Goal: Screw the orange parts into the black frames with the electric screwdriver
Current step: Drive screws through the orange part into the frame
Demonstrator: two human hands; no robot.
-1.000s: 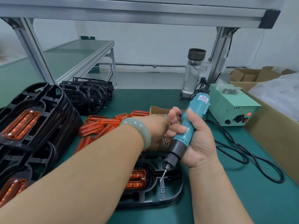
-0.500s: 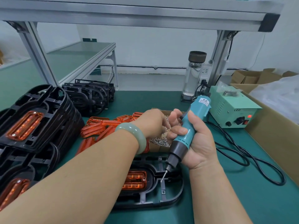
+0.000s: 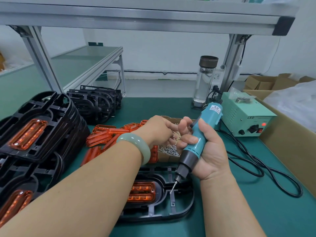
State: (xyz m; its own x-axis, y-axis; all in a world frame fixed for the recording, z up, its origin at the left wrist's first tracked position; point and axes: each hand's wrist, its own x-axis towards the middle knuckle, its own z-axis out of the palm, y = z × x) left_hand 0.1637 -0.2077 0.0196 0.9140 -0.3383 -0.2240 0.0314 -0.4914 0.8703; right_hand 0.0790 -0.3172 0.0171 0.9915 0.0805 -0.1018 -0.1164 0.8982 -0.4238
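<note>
A black frame (image 3: 181, 211) lies flat near the table's front edge with an orange part (image 3: 142, 194) seated in it, partly hidden by my left forearm. My right hand (image 3: 208, 156) grips the teal electric screwdriver (image 3: 198, 142), tilted, its bit tip just above the frame's right rib. My left hand (image 3: 159, 129) reaches into the small cardboard box of screws (image 3: 168, 149), fingers curled down among them; whether it holds a screw is hidden. Loose orange parts (image 3: 104, 135) lie behind my left wrist.
Stacks of black frames with orange parts (image 3: 34, 134) fill the left side, and bare frames (image 3: 95, 103) stand further back. A green power supply (image 3: 246, 120) with black cables (image 3: 266, 171), a glass bottle (image 3: 205, 82) and a large cardboard box (image 3: 290, 151) sit on the right.
My left hand has lifted slightly and drawn left inside the screw box, uncovering more screws. The screwdriver and right hand stay almost still over the frame.
</note>
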